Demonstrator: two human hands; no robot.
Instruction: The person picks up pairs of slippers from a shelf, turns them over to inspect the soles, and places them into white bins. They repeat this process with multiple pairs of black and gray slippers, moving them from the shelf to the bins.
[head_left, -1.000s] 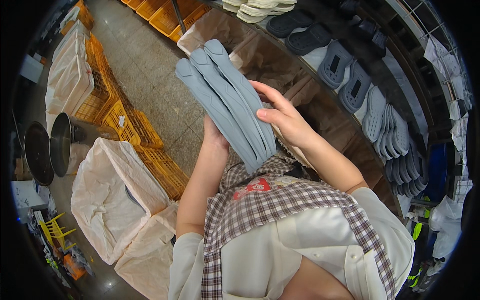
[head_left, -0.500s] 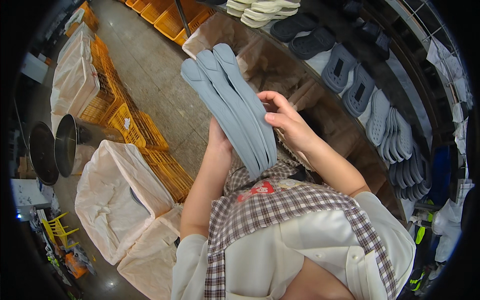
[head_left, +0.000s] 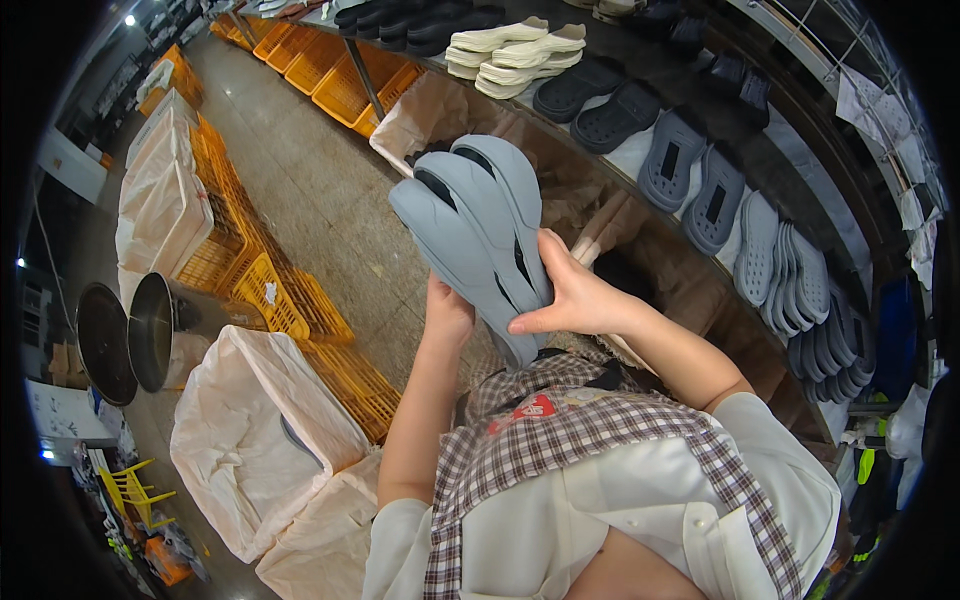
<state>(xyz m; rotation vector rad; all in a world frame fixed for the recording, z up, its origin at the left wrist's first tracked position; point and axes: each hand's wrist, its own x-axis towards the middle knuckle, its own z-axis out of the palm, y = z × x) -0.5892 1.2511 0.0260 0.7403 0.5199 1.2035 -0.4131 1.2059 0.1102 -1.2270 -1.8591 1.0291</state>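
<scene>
Between my two hands is a small stack of grey shoe soles (head_left: 470,220), tilted with their broad ends away from me. My left hand (head_left: 450,312) grips the stack from its left side, its fingertips hidden underneath. From the right, my right hand (head_left: 570,295) clasps the narrower lower part, the thumb lying across the nearest sole. Dark gaps show between the soles, which are fanned slightly apart at the far end. Behind them stands a carton lined with pale sheeting (head_left: 440,110), dark pieces just visible inside.
Along the right runs a shelf with dark clogs (head_left: 615,115), grey clog uppers (head_left: 755,250) and cream soles (head_left: 515,55). At left are orange crates (head_left: 270,300), a cloth-lined bin (head_left: 270,440) and a metal drum (head_left: 160,330). Further orange baskets (head_left: 345,90) stand under the far shelf.
The soles have turned from edge-on to showing their broad faces, and the stack sits slightly lower and further right. My right hand has shifted from its edge to a thumb-over grip.
</scene>
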